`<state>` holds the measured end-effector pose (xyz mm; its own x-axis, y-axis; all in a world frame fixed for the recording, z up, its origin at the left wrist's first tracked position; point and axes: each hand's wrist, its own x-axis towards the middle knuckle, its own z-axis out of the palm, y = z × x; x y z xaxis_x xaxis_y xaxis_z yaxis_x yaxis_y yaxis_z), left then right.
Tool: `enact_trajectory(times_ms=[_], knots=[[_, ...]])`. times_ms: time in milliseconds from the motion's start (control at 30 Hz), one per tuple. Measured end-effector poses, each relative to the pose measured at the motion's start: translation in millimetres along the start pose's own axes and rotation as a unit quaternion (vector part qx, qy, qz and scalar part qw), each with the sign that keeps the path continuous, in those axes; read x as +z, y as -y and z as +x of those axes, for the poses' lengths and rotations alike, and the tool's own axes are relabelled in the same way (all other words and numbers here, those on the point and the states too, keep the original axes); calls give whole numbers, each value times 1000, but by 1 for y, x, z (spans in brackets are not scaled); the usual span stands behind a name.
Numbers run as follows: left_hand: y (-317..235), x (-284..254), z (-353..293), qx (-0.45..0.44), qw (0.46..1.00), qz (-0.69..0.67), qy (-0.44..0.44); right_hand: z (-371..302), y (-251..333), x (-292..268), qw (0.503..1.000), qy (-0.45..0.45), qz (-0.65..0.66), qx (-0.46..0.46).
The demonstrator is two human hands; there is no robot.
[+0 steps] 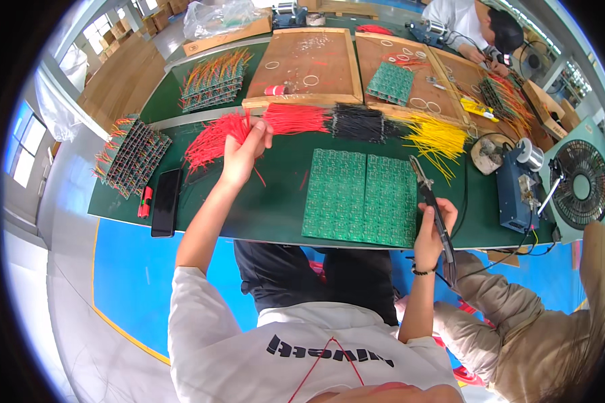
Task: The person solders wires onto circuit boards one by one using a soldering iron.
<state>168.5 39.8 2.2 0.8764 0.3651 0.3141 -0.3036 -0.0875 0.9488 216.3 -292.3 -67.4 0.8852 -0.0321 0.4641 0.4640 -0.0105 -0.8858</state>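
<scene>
My left hand (245,151) is closed around some red wires (212,138), at the left end of a row of wire piles. Loose ends stick out around its fingers. In my right hand (431,232) is a long black soldering iron (435,208), its metal end pointing up and away from me. A cable trails from its lower end. Two green circuit board panels (334,195) lie side by side before me, the right one beside the iron. Beyond them are another pile of red wires (296,119), black wires (358,123) and yellow wires (438,138).
Stacks of wired boards (133,154) stand at left, near a black phone (166,203). At right are a blue solder feeder (517,191) and a green fan (579,181). Wooden trays (306,64) lie behind the wires. A co-worker (474,30) works at far right; another person sits close right.
</scene>
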Motion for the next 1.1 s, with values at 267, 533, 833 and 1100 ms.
enact_trajectory(times_ms=[267, 533, 833, 1100], knots=[[-124, 10, -29, 451, 889, 25, 71, -4, 1, -1, 1000, -15, 10, -7], [-194, -6, -66, 511, 854, -91, -44, -3, 3, 1, 1000, -5, -17, 15], [-223, 61, -58, 228, 757, 612, 7, 8, -2, -1, 1000, -14, 11, -10], [-109, 51, -24, 446, 895, -22, 9, -8, 7, -9, 1000, -5, 12, 11]])
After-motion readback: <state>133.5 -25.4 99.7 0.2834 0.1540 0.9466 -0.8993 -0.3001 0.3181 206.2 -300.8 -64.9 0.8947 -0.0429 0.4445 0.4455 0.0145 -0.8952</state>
